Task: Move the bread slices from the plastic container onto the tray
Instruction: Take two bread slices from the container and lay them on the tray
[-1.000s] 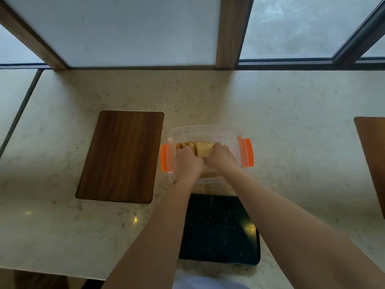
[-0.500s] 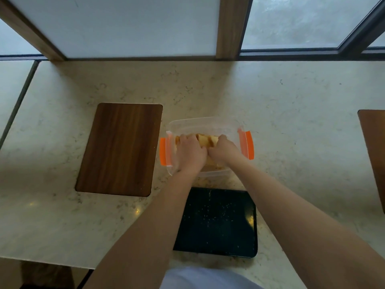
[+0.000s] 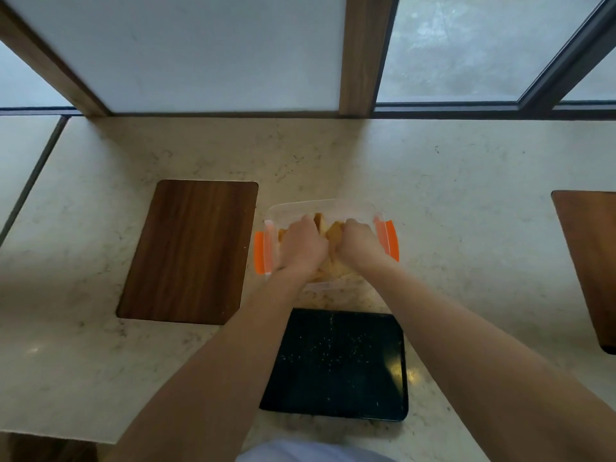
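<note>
A pale marbled bench point(image 3: 433, 195) fills the view, with a dark wooden board point(image 3: 188, 251) at nine o'clock of the plastic container point(image 3: 320, 208) and a black tray point(image 3: 336, 365), bare but for scattered crumbs, at six o'clock of it, just beside its near wall. The container, with orange clips at its ends, is entered by both hands: the left hand point(image 3: 301, 245) and the right hand point(image 3: 358, 241) are curled side by side over the bread slices point(image 3: 328, 228), which lie inside it. The fingers appear closed on the bread, though their tips are hidden. The gathering step is judged to be in hand; a lift clear of the rim and a carry toward six o'clock would be called for next. Compared with half a second ago, a slice edge is seen raised between the hands.
</note>
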A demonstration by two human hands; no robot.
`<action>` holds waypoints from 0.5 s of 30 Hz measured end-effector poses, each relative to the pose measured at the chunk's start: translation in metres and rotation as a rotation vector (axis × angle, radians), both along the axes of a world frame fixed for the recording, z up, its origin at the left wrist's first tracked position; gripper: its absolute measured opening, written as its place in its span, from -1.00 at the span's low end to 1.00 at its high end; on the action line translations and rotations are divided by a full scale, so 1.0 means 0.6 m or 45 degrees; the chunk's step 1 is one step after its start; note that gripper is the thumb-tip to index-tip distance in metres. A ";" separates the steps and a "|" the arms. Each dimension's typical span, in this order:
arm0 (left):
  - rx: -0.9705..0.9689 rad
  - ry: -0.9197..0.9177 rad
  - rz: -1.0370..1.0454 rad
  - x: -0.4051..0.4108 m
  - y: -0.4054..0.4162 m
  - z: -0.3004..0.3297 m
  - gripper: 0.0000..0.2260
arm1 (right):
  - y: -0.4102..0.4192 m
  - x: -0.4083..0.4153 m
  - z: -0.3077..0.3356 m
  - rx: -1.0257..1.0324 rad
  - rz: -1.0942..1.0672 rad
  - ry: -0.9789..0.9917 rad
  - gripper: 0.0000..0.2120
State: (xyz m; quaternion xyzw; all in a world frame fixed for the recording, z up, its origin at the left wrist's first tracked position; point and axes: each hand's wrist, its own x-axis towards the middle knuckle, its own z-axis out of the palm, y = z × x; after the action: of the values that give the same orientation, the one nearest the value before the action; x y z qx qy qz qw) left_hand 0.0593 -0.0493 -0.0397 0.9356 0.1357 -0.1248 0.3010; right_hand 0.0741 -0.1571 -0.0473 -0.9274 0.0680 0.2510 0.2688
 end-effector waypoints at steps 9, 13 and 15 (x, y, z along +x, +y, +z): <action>-0.419 -0.270 0.194 -0.117 0.108 0.125 -0.75 | -0.062 -0.112 0.151 0.653 -0.310 -0.386 -0.82; -0.623 -0.204 0.314 -0.237 0.172 0.113 -0.81 | -0.076 -0.213 0.136 1.057 -0.480 0.046 -0.72; -0.708 -0.096 0.418 -0.292 0.196 0.081 -0.80 | -0.070 -0.255 0.105 1.036 -0.500 0.172 -0.81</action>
State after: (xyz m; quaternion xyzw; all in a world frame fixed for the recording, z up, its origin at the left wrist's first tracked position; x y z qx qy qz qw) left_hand -0.1161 0.0681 0.0086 0.7871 0.2344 -0.0722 0.5660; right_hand -0.0791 -0.1994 0.0155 -0.6974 0.1559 0.2615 0.6488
